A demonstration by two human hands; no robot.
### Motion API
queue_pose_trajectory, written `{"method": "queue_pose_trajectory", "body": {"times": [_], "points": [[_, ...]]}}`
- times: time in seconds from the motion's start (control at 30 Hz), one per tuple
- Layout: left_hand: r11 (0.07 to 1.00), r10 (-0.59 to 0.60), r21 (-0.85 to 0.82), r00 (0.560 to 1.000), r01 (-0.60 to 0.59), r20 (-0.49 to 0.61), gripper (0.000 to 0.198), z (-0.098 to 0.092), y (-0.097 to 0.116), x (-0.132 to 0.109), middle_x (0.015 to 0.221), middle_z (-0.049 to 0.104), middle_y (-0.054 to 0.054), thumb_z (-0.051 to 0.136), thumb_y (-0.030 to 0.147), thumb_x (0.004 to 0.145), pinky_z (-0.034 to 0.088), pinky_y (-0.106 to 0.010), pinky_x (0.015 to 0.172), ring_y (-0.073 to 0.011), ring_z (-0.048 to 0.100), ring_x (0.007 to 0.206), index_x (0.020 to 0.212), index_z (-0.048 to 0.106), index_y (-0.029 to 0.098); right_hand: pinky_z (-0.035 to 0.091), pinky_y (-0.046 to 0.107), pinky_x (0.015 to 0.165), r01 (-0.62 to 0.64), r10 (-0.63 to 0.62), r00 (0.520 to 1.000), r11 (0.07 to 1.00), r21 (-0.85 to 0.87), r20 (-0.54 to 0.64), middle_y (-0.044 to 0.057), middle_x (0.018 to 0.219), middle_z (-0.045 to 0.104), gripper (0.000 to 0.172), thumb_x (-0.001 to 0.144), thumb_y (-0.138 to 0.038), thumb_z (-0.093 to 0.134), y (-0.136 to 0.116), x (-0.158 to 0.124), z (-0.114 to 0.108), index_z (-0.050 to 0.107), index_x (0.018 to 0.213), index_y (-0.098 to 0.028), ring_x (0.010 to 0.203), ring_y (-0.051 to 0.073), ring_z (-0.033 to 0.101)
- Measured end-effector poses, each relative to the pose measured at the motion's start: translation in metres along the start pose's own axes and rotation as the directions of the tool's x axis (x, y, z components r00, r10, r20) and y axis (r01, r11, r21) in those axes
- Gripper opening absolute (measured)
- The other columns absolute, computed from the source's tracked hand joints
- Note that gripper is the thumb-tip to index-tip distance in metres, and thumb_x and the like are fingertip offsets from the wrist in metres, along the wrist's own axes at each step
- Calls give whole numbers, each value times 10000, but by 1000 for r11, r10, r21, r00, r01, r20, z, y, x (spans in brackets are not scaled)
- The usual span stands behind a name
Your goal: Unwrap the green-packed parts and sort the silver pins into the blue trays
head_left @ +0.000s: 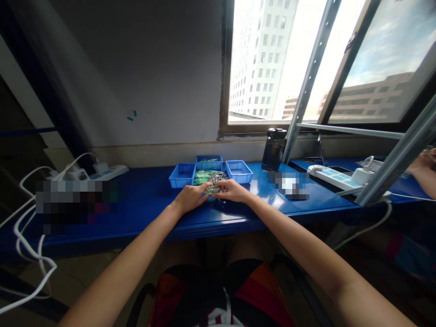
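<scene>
My left hand [192, 198] and my right hand [233, 190] meet over the front of the blue table. Between their fingertips is a small, clear-and-green packet [211, 190], pinched from both sides; its contents are too small to make out. Just beyond the fingers lies a heap of small, shiny metal pieces that look like screws [220, 176]. To its left, several green packets [203, 175] are piled together. Blue plastic bins surround the heap: a left bin [183, 182], a back bin [209, 160] holding green packets, and a right bin [251, 174].
A dark flask [274, 149] stands near the window, by a metal post [311, 68]. A power strip [335, 178] sits on the right, another power strip [111, 173] on the left with white cables. A blurred-out item [289, 184] lies on the table. Another person's arm [425, 168] shows far right.
</scene>
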State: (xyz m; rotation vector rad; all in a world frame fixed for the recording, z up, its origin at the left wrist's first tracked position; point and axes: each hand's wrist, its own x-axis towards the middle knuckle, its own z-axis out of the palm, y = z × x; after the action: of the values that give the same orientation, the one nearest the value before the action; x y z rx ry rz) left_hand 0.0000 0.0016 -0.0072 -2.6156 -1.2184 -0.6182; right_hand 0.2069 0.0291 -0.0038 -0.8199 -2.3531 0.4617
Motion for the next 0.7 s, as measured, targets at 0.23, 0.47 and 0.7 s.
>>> {"method": "queue_pose_trajectory", "body": {"times": [0.23, 0.47, 0.7], "points": [[997, 74, -31, 995, -76, -63, 325, 1, -1, -2, 1024, 671, -65, 392, 383, 885, 475, -245, 724, -191, 640, 900, 1084, 572, 200, 312, 208, 542, 35, -37, 999, 998, -60, -32, -16, 580, 478, 309, 797, -433, 534, -3, 0, 0, 613, 748, -139, 557, 95, 422], [982, -122, -162, 977, 94, -174, 345, -12, 5, 0, 868, 666, -20, 468, 381, 839, 464, -236, 676, -125, 615, 661, 1129, 537, 206, 288, 207, 492, -84, 95, 990, 992, 99, -105, -19, 574, 498, 316, 783, -456, 534, -18, -5, -4, 558, 721, -147, 518, 88, 387], [879, -268, -409, 963, 244, -2, 251, -18, 38, -13, 839, 656, -17, 535, 320, 781, 463, -248, 649, -156, 602, 724, 1001, 591, 213, 366, 228, 577, -197, 208, 972, 975, 103, -112, 20, 683, 602, 198, 773, -356, 559, -35, -29, 7, 617, 781, -167, 633, 138, 521]]}}
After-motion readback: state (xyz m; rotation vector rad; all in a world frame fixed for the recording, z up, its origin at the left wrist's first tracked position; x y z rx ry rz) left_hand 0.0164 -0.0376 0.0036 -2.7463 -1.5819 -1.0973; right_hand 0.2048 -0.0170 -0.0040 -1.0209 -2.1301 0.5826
